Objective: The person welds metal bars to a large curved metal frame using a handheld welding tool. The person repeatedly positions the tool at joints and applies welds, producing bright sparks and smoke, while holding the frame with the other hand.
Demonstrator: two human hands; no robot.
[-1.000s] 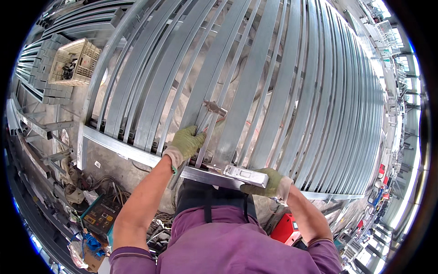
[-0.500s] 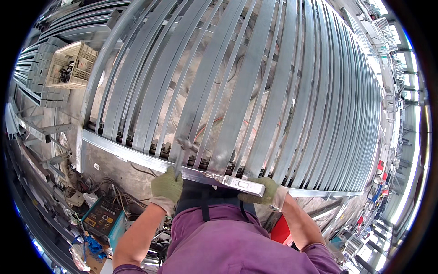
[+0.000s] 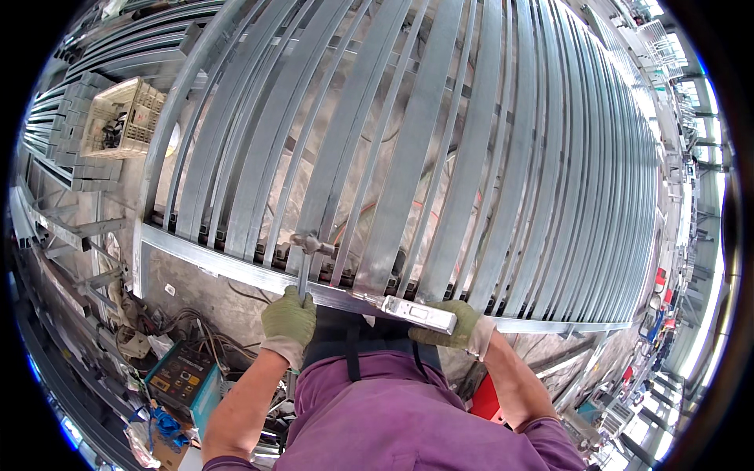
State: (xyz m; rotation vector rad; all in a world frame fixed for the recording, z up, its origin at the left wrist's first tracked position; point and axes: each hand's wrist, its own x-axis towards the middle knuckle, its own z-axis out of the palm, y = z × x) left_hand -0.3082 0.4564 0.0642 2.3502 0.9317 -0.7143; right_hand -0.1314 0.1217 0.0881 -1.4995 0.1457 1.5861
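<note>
My left hand, in a green work glove, is closed around the handle of a metal hammer. The hammer stands up from the fist, its head over the near ends of the steel bars. My right hand, also gloved, grips a short silver rectangular metal piece. That piece has a recessed window on top and a narrow tip pointing left; its exact kind I cannot tell. It lies along the near rail of a steel frame, just in front of my body. Part of my right fingers is hidden under it.
Long grey steel bars lie side by side across the frame, with gaps between them. A cream plastic crate stands at the far left. Near left are a dark box-shaped machine and tangled cables. A red object shows beside my right forearm.
The hammer head has shifted slightly left and shows more sharply than before. The silver piece's left end sits a little higher. Both hands keep their hold.
</note>
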